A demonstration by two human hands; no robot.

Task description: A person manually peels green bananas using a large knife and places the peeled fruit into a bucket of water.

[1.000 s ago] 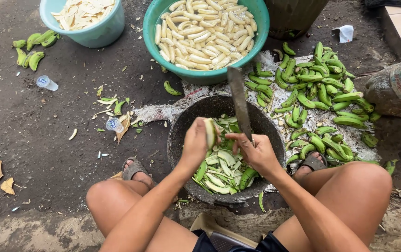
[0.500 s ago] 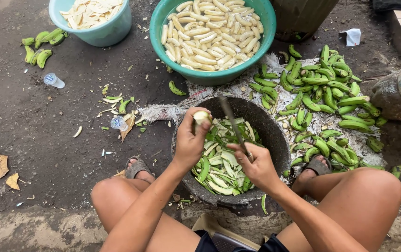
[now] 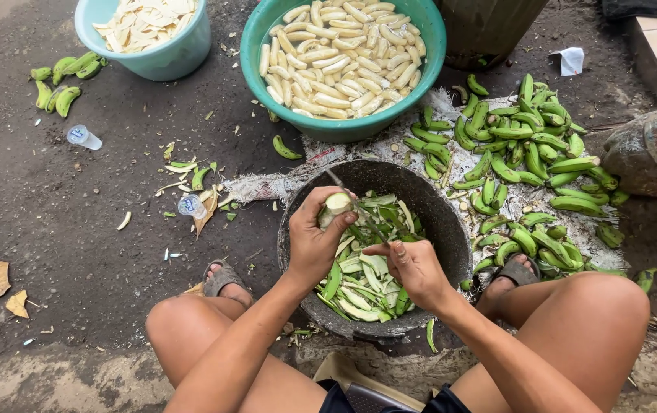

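basins 2, 12 o'clock | dark tub 1, centre | plastic cups 2, 9 o'clock | hands 2 | sandalled feet 2

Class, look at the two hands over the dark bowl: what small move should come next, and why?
Probably draw the knife in the right hand further along the partly peeled banana held by the left hand. Its pale tip is bare, the rest seems covered, and the round dark bowl below would catch the green peel.
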